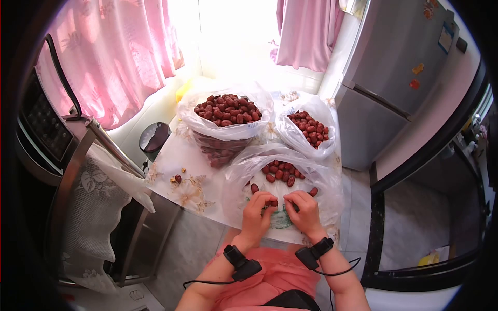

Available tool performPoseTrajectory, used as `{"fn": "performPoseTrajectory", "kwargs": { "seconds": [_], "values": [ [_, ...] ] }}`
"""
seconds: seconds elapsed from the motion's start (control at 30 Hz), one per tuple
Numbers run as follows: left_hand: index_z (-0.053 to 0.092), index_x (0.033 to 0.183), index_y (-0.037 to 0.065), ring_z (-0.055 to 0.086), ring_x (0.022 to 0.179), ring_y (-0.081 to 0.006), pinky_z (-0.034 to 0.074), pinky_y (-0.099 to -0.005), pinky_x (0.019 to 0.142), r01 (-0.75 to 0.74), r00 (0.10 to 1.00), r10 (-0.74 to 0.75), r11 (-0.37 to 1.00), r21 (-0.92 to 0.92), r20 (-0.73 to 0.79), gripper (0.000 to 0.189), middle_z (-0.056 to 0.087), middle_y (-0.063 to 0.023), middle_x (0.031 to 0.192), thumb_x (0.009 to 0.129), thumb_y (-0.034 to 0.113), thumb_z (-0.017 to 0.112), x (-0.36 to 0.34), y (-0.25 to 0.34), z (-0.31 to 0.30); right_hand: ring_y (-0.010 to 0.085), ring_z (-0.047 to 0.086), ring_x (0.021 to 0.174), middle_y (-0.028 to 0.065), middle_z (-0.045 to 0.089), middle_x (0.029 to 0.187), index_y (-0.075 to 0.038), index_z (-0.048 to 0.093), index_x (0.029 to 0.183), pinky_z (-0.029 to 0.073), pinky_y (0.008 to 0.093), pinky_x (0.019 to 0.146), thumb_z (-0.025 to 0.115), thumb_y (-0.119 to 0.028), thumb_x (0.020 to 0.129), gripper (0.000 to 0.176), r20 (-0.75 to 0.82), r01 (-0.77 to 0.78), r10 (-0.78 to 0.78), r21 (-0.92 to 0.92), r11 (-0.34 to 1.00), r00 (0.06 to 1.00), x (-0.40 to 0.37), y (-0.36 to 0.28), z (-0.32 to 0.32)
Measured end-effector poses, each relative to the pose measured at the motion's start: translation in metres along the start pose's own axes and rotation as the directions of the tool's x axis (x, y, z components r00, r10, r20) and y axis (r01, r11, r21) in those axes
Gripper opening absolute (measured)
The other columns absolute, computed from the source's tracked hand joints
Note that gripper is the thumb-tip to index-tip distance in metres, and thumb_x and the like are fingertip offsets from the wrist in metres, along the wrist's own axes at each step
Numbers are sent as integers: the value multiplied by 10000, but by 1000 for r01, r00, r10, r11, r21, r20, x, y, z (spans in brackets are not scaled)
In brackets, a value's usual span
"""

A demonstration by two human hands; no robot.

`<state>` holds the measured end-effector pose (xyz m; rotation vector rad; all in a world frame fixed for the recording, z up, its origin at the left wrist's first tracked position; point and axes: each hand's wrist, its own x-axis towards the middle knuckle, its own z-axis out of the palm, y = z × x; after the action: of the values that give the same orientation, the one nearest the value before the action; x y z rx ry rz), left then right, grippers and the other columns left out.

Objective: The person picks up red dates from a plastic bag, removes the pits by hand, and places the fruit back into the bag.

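Above our pink lap point(280, 274), our left hand point(258, 210) pinches a red date point(273, 203) in closed fingers at the mouth of the near bag point(324, 179), just left of our right hand point(305, 210), whose curled fingers hide any hold.

Small dark-red date point(273, 203), resting over open clear bag point(332, 182)

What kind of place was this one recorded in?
Most likely a home kitchen: a grey refrigerator with magnets stands at right, an oven-like appliance sits on a rack at left, and bags of red dates fill a cloth-covered table.
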<state>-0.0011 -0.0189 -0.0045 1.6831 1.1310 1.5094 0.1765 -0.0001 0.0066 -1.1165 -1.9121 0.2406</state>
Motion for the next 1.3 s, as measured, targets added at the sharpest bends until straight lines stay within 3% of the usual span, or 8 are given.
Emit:
{"fn": "performPoseTrajectory", "kwargs": {
  "seconds": [0.17,0.3,0.4,0.8,0.87,1.1,1.17,1.3],
  "values": [
    [672,1041,31,699,894,-216,568,-324,799,-1,997,-2,999,40,72,303,680,-88,991,789,-36,824,-2,-3,-5,329,691,826,114,702,891,-30,717,926,534,428,720,747,-2,831,104,6,3,-3,-3,1000,1000,1,-2,0],
    [661,1024,34,682,870,-259,550,-352,745,11,997,-12,1000,22,74,278,664,-96,955,800,-8,820,-1,0,-6,328,692,824,112,702,887,-29,717,924,534,426,720,749,0,827,106,17,-2,2,-7,1000,1000,1,-2,-1],
    [671,1030,36,701,882,-214,565,-319,788,25,996,-27,999,23,86,304,679,-86,984,783,-28,837,-2,-3,-5,327,692,822,110,703,887,-28,718,924,534,426,719,750,-1,827,107,19,-6,6,2,1000,1000,0,-1,-1],
    [646,1038,20,700,855,-266,566,-354,761,24,997,-26,999,34,76,299,668,-107,952,785,-101,748,-3,-2,-6,319,703,841,105,713,901,-34,724,932,547,417,743,752,-9,821,117,43,12,-12,-10,1000,999,-1,-2,-2],
    [646,1051,25,704,825,-198,563,-316,761,57,996,-58,998,18,65,300,698,-79,909,795,-106,732,-5,-6,-5,317,703,840,104,711,900,-34,724,932,549,415,741,752,-9,819,119,47,9,-9,-3,1000,999,-1,-2,-2],
    [643,1046,21,704,817,-182,562,-310,747,80,994,-80,997,9,75,293,698,-76,882,801,-130,696,-6,-7,-5,313,702,826,103,711,898,-34,724,929,550,412,723,751,-6,820,116,34,21,-21,-5,1000,999,0,-2,-2],
    [631,1035,13,707,831,-258,562,-358,758,111,990,-111,994,-3,82,310,673,-110,904,778,-153,686,-7,-6,-5,312,702,827,102,711,897,-35,725,929,550,412,724,751,-6,823,113,45,5,-5,-2,1000,999,0,-3,-2],
    [633,1037,13,705,831,-257,561,-357,759,117,989,-116,993,-9,89,306,672,-110,903,786,-158,668,-6,-4,-5,312,703,830,102,712,899,-36,726,931,551,413,727,752,-9,823,114,48,2,-1,-5,1000,999,0,-3,-2]
  ]
}}
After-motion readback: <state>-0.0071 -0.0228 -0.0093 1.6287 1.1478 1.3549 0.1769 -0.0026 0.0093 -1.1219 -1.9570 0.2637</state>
